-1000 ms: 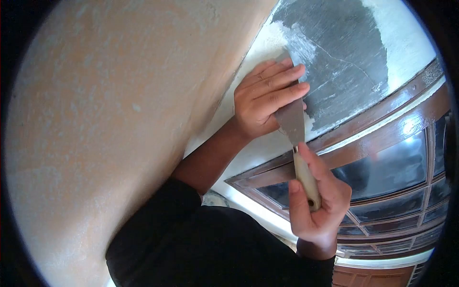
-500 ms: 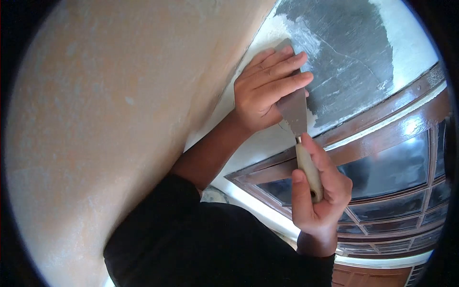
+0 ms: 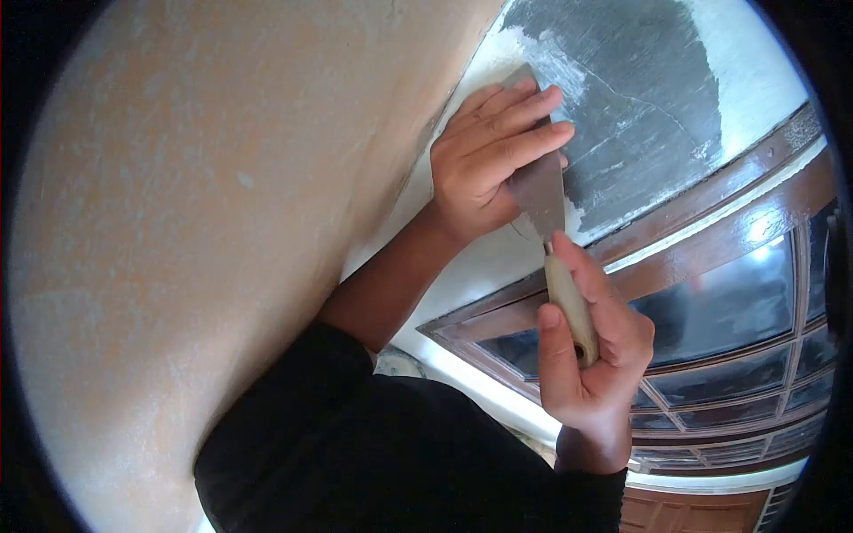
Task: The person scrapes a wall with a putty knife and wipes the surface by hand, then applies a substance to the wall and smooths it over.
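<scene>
A putty knife [image 3: 538, 200] with a pale handle and a dull metal blade is held in my right hand [image 3: 604, 355], its blade pointing up toward the other hand. My thumb and index finger lie along the handle. My left hand [image 3: 498, 147] has its fingers across a thin flat grey plate [image 3: 522, 78], with the thumb tip showing at the far side. The knife's blade meets this plate beneath the fingers, where the contact is hidden. Just beyond the fingertips is a dark grey patch [image 3: 640, 115] with white smears and fine cracks on a white wall surface [image 3: 418, 258].
A mottled beige wall [image 3: 195, 195] fills the left side and meets the white surface at a corner. Below the patch runs a brown wooden frame [image 3: 693, 258] with dark glass panes [image 3: 729, 311]. A brown wooden panel [image 3: 693, 513] shows at the bottom right.
Both hands and the putty knife have shifted slightly up and left in view, and the grey patch has shifted the same way. My grip on the knife is unchanged.
</scene>
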{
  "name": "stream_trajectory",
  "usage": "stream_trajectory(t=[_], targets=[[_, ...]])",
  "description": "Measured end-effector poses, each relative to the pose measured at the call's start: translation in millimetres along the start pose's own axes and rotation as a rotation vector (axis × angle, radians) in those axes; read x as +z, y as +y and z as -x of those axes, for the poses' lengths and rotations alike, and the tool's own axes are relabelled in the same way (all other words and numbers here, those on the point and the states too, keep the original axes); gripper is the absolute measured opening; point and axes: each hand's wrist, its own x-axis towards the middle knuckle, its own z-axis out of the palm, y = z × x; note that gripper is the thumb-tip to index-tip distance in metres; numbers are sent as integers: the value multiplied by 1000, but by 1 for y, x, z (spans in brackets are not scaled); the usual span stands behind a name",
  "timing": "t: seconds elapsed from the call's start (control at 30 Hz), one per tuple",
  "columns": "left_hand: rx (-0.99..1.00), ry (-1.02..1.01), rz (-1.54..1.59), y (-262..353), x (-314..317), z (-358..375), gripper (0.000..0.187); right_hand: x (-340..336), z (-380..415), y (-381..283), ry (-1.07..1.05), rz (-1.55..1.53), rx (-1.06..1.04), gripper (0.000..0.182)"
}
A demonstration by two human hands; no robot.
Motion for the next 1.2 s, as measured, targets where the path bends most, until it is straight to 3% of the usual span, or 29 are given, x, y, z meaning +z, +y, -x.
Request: stream_trajectory(t=[0.1, 0.17, 0.4, 0.6, 0.7, 0.83, 0.9, 1.03, 1.2], targets=[[4, 4, -30, 1, -1, 0, 35, 0, -2, 1, 10, -27, 6, 42], [-1, 8, -34, 3, -1, 1, 35, 2, -6, 14, 38, 13, -172, 45], [-26, -2, 33, 6, 1, 4, 37, -2, -3, 10, 39, 16, -109, 44], [-18, 21, 69, 2, 2, -4, 39, -2, -7, 8, 62, 53, -225, 44], [-24, 23, 11, 4, 0, 0, 38, -2, -6, 8, 46, 43, -142, 46], [-2, 25, -8, -3, 1, -4, 37, -3, -9, 6, 45, 90, -193, 45], [11, 24, -67, 2, 1, 0, 37, -3, -7, 9, 45, 31, -95, 46], [8, 80, -11, 2, 3, 0, 39, -2, -6, 3, 17, 67, -136, 46], [6, 70, -2, 1, 2, -1, 40, 1, -5, -3, 3, -18, 37, 41]])
